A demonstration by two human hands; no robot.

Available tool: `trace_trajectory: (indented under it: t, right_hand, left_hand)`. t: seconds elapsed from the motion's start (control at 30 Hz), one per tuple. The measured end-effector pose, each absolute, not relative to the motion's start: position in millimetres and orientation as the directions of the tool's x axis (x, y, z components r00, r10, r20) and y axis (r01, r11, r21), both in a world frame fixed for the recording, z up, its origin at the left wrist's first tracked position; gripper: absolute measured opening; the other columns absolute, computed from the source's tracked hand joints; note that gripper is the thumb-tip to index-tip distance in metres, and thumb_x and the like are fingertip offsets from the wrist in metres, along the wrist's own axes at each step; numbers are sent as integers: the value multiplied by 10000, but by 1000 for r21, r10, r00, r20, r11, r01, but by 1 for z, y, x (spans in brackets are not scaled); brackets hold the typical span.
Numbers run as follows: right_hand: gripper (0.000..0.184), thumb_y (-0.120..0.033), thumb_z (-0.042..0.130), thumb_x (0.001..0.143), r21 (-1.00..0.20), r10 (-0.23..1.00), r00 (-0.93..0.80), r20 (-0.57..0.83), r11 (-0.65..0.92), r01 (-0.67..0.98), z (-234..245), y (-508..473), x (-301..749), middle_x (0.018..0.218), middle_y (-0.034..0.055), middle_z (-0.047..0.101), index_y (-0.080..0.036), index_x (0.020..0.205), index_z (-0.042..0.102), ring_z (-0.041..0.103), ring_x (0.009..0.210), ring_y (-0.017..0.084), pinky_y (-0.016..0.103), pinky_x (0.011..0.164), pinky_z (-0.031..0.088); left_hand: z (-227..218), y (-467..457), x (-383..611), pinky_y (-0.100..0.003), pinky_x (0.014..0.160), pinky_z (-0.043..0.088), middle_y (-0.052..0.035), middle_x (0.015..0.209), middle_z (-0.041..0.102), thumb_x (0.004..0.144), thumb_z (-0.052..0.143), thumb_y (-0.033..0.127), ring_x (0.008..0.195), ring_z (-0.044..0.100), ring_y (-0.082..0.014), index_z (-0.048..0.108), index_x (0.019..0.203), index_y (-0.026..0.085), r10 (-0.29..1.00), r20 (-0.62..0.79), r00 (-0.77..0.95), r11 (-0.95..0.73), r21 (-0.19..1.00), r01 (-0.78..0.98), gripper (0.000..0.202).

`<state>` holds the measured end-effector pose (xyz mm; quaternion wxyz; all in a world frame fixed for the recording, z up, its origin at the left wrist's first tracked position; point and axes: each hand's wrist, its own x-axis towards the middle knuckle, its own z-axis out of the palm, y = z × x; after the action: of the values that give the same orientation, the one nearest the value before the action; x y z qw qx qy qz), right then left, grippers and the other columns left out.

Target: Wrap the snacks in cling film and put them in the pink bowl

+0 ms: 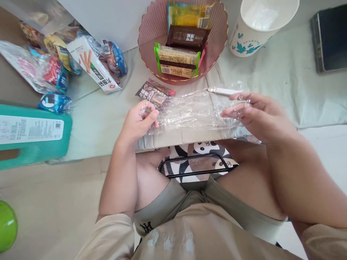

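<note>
Handling of the clear film [189, 113] is judged to be partway through: the film is unfolded and drawn out lengthwise, but it is not yet put down or released. Several wrapped packets [187, 38] are contained in the pink ribbed bowl [148, 47], whereas one dark cocoa packet [151, 92] is found outside it, just beyond the left hand [138, 119]. No opened packet is noted. The film is located above the near edge of the bench [92, 126], spanned between both hands. At its left end it is clamped by the curled fingers of the left hand; at its right end it is draped over the fingers of the right hand [267, 113], which are held slightly apart, and whether it is pinched there cannot be told. The film is seen to be transparent, thin, glossy and heavily creased; whether a bag or a single sheet is involved cannot be determined.
</note>
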<state>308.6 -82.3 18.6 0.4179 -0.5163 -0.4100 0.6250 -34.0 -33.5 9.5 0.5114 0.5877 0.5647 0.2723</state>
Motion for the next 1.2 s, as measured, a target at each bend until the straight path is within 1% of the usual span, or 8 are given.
trace_trajectory:
  t: [0.1, 0.23, 0.3, 0.5, 0.67, 0.87, 1.0, 1.2]
  right_hand:
    - [467, -667, 780, 775, -925, 928, -78, -363, -369, -89, 22, -84, 304, 886, 58, 789, -226, 928, 757, 752, 863, 205, 358, 849, 590]
    - [274, -467, 729, 893, -900, 936, -29, -350, -328, 289, 26, -88, 304, 789, 16, 755, -218, 779, 719, 702, 756, 137, 289, 753, 552]
    - [238, -396, 673, 924, -888, 959, 21, -284, -271, 371, 25, -89, 303, 754, 3, 739, -217, 769, 695, 687, 726, 122, 276, 729, 537]
    - [160, -304, 608, 962, -940, 943, 264, -204, -264, 216, 19, -85, 297, 688, -29, 682, -227, 822, 615, 693, 653, 111, 256, 666, 583]
    - [117, -244, 571, 978, -905, 927, 303, -219, -310, 293, 26, -84, 291, 645, -51, 612, -240, 861, 576, 476, 426, 81, 257, 429, 385]
    - [167, -225, 554, 948, -855, 944, 276, -181, -289, 430, 23, -83, 289, 632, -28, 595, -225, 787, 598, 447, 515, 102, 303, 533, 331]
    - [374, -245, 556, 947, -784, 946, 257, -200, -312, 537, 25, -82, 288, 512, -27, 458, -214, 575, 548, 405, 521, 111, 330, 568, 312]
    - [358, -254, 568, 946, -742, 923, 316, -220, -369, 560, 27, -79, 285, 507, -24, 517, -209, 592, 569, 444, 510, 117, 321, 551, 330]
  left_hand:
    - [7, -35, -35, -200, 372, 264, 43, 508, 627, 819, 713, 344, 367, 420, -70, 516, 805, 228, 946, -216, 241, 117, 923, 367, 230]
    - [7, -37, -35, -200, 382, 329, 31, 527, 644, 791, 756, 359, 373, 448, -68, 544, 771, 217, 950, -183, 252, 91, 937, 338, 256]
    - [6, -36, -36, -205, 432, 405, 23, 557, 650, 771, 791, 384, 435, 530, -84, 576, 765, 207, 957, -150, 247, 65, 944, 323, 279]
    - [1, -34, -35, -252, 602, 582, -13, 716, 724, 753, 830, 517, 633, 691, -138, 635, 809, 193, 960, -134, 248, 86, 977, 195, 383]
    - [10, -37, -28, -226, 461, 530, -2, 727, 727, 735, 819, 453, 529, 675, -130, 606, 881, 209, 907, -351, 231, 308, 930, 202, 355]
    - [18, -39, -28, -200, 383, 451, 13, 573, 665, 703, 838, 428, 410, 591, -103, 609, 781, 195, 867, -402, 295, 341, 909, 238, 336]
    - [20, -40, -31, -198, 390, 443, 12, 537, 644, 730, 832, 425, 395, 546, -85, 633, 723, 183, 848, -443, 290, 338, 874, 349, 313]
    - [21, -39, -37, -214, 496, 528, -44, 677, 737, 709, 831, 376, 605, 717, -161, 689, 824, 165, 809, -466, 359, 333, 866, 373, 279]
